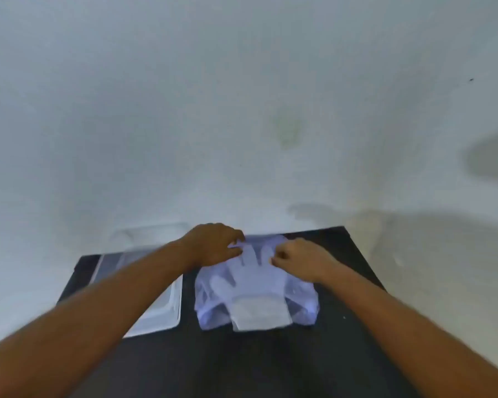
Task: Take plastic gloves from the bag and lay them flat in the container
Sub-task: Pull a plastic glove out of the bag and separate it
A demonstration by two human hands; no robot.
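Observation:
A clear plastic bag (302,305) lies on the black table (270,363), with a stack of translucent plastic gloves (253,285) on it, fingers pointing away from me and cuffs toward me. My left hand (213,244) pinches the glove fingertips at the far left of the stack. Just to the right, my right hand (296,258) pinches the far right edge of the same glove. A clear plastic container (167,314) sits to the left of the bag, partly hidden under my left forearm.
A clear lid or second tray (153,235) lies beyond the table's far left corner against the white wall. The table's far edge runs right behind my hands, and bare black tabletop lies in front of the bag.

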